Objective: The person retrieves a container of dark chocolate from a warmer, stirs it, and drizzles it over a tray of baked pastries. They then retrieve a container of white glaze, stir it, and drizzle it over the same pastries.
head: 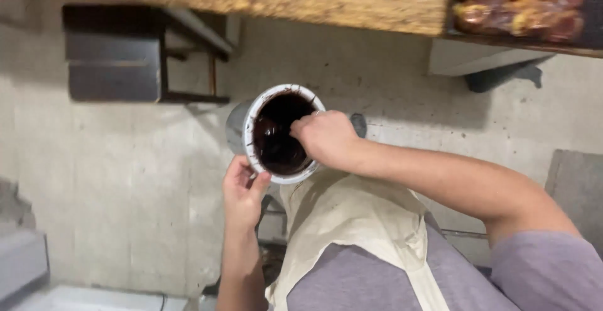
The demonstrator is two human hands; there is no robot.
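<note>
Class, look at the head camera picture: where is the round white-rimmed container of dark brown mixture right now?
The round white-rimmed container sits mid-frame above the cream apron, the left hand gripping its lower rim and the right hand reaching inside.

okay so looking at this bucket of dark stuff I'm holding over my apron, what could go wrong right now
1. The bucket is tilted, steadied only by the left hand at its rim, so it could slip or spill onto the cream apron and floor.
2. The right hand reaches inside the dark mixture, so it may get coated and lose grip.
</note>
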